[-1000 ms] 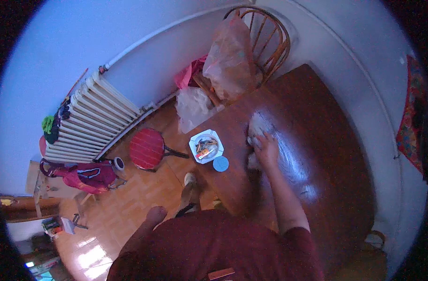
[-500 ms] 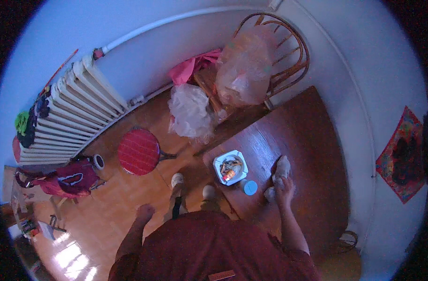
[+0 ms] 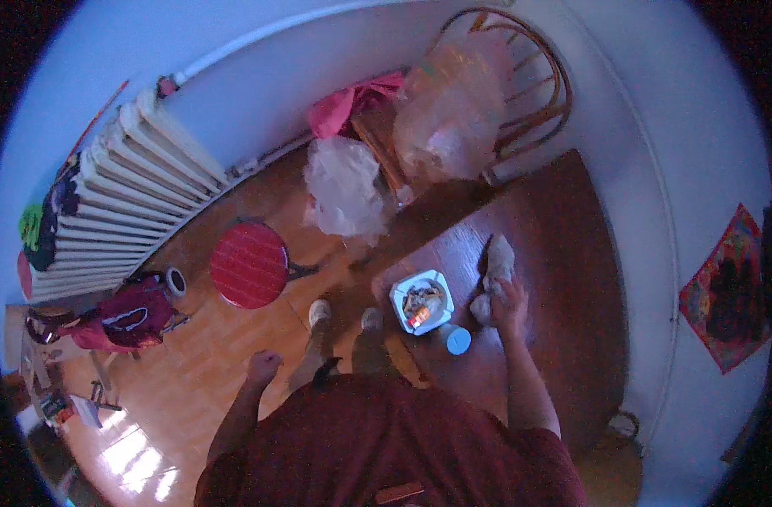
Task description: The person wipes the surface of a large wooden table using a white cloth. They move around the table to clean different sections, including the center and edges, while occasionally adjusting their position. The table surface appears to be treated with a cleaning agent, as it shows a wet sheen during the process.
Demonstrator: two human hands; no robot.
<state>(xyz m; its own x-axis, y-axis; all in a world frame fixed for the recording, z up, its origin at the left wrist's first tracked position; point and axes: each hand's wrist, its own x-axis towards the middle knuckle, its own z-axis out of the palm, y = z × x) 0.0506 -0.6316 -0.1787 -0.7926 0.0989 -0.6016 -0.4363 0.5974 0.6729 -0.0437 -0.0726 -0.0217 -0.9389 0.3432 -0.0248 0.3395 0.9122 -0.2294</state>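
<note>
Cloth: a crumpled, soft-looking greyish-white cloth (image 3: 498, 260) lies on the tabletop, bunched into an uneven long shape.
Right hand: the person's right hand (image 3: 510, 308) rests on the cloth, fingers laid over its folds; whether they pinch it or only press it down cannot be told.
Table: a dark reddish-brown wooden table (image 3: 572, 262) with a glossy, grained surface and a pale sheen of light near the cloth.
Ashtray: a white, square ashtray with clipped corners (image 3: 432, 277), left of the cloth, filled with butts and a small red-and-orange item.
Disc: a flat-topped, round, light-blue object (image 3: 458, 340), just beside the ashtray.
Left hand: the person's left hand (image 3: 265, 367) is held over the floor, well apart from the table; its fingers look curled, but how tightly cannot be told.
Stool: a round, red-topped stool with pale stripes (image 3: 250, 264).
Bag: a wrinkled, translucent whitish plastic bag (image 3: 343, 188), near a curved-back wooden chair (image 3: 563, 97).
Radiator: ribbed, cream-white (image 3: 141, 190).
</note>
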